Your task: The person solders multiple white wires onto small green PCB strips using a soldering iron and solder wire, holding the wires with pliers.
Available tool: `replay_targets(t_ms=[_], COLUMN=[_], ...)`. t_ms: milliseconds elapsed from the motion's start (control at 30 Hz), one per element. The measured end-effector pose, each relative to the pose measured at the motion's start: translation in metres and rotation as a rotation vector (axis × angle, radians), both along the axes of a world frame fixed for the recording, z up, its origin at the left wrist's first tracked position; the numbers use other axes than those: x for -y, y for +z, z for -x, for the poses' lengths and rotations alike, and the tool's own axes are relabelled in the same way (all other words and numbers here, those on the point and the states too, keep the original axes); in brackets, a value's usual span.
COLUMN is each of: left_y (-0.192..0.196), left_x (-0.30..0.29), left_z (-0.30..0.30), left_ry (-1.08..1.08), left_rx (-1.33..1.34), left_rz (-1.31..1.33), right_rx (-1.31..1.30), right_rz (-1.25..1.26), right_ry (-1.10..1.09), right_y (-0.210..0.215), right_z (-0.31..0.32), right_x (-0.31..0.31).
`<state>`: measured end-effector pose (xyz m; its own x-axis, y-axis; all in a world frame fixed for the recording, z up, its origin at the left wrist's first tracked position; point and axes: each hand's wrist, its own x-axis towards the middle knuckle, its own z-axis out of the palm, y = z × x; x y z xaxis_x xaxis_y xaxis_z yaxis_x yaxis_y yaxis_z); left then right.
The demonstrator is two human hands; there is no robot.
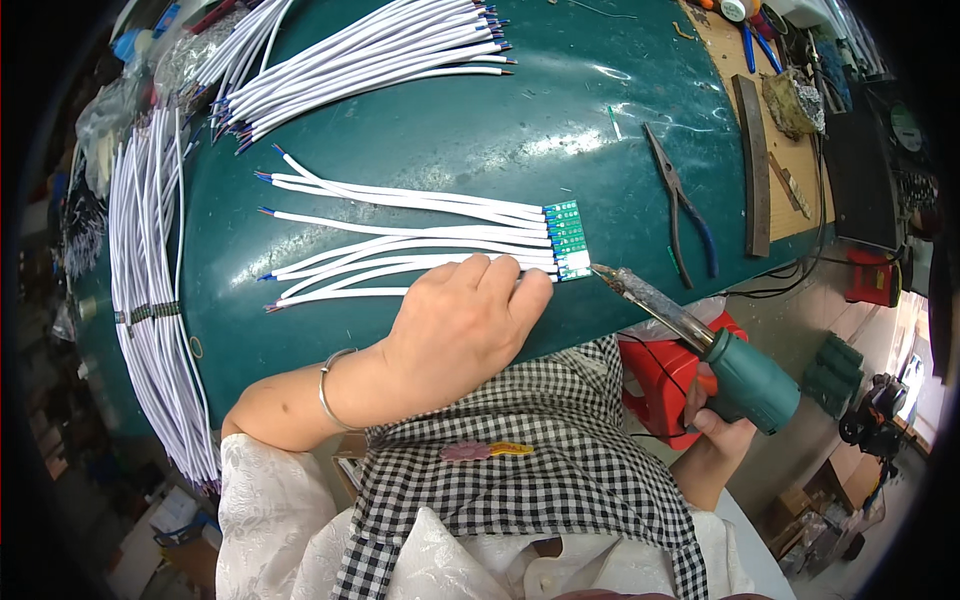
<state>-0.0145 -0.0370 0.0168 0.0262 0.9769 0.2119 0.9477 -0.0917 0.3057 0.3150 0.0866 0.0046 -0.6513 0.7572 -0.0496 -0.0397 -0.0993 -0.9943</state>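
My left hand [468, 312] is closed, fingertips pinched at the end of the nearest white cable, beside a small green circuit board [566, 228]. What exactly lies between those fingers is partly hidden. Several white cables [400, 238] fan out leftward from the board's left edge, their far ends stripped to coloured wires. In my right hand [718, 425] is a soldering iron [745, 370] with a green handle, gripped from below. Its tip points up and left at the board's near right corner, where a white patch shows; whether it touches cannot be made out.
Pliers [676, 205] with blue handles lie right of the board. A pile of white cables [370, 65] rests at the back, and a tied bundle [155, 300] along the left edge. A dark metal bar [750, 165] sits on the right. Below is a red stool [655, 385].
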Motion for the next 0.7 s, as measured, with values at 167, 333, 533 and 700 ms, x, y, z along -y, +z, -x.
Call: replay_targets(t_ms=[167, 333, 533, 700], left_y=[-0.001, 0.001, 0.001, 0.002], left_x=[-0.001, 0.002, 0.000, -0.001], left_z=[0.004, 0.004, 0.005, 0.005], left_ry=[-0.097, -0.106, -0.130, -0.133], left_rx=[-0.002, 0.005, -0.002, 0.000], left_rz=[0.025, 0.074, 0.074, 0.058], right_rx=[0.008, 0.057, 0.085, 0.173], right_rz=[-0.025, -0.050, -0.033, -0.143], right_ry=[0.118, 0.138, 0.128, 0.206], right_y=[0.005, 0.005, 0.005, -0.004], right_z=[0.003, 0.010, 0.011, -0.002], right_x=[-0.004, -0.003, -0.006, -0.010])
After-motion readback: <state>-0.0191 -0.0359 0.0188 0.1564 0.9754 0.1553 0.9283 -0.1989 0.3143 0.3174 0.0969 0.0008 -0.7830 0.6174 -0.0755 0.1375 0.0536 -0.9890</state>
